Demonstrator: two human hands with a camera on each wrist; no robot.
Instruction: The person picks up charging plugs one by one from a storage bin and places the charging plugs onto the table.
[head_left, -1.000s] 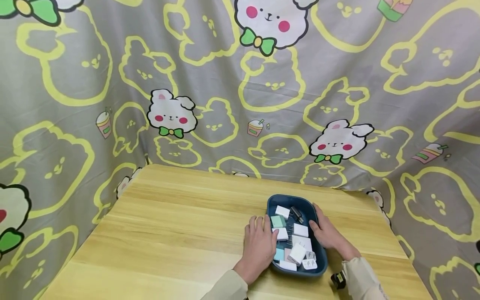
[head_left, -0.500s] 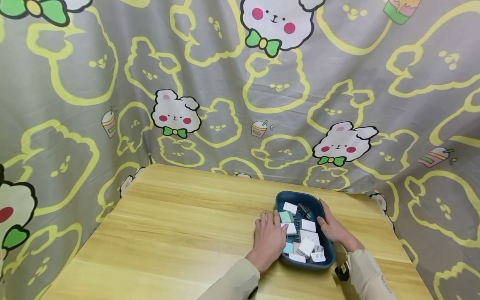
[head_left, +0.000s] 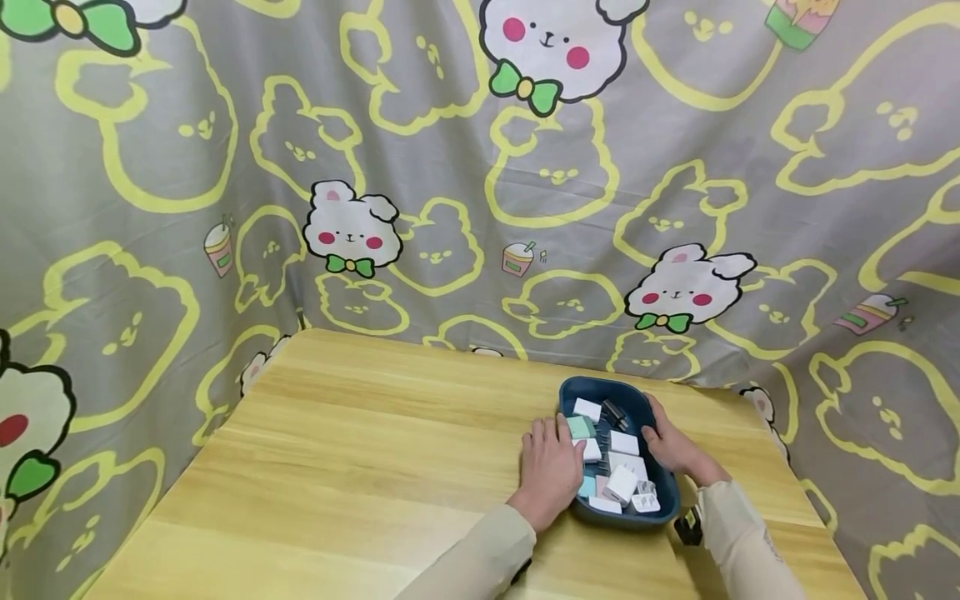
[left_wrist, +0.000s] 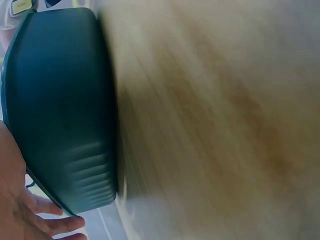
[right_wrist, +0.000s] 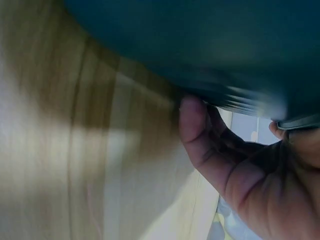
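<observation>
A dark blue plastic basin [head_left: 651, 400] on the right side of the table is full of charger plugs. Most plugs are white, like the one lying on top [head_left: 621, 485]; a mint green plug [head_left: 580, 427], a light blue one and a black one [head_left: 614, 412] lie among them. My left hand [head_left: 551, 471] grips the basin's left rim, thumb over the edge beside a white plug. On the opposite side, my right hand [head_left: 678, 450] holds the right rim. The left wrist view shows the ribbed outer wall [left_wrist: 60, 110], with spread fingers along the rim.
The wooden table [head_left: 337, 467] extends far to the left of the basin. A patterned grey curtain [head_left: 450, 167] hangs along its back and sides. A small black device [head_left: 687, 527] sits at my right wrist.
Both hands have moved the basin a little to the right and away from me, with the plugs inside. The camera view has also shifted slightly; the grip looks the same.
</observation>
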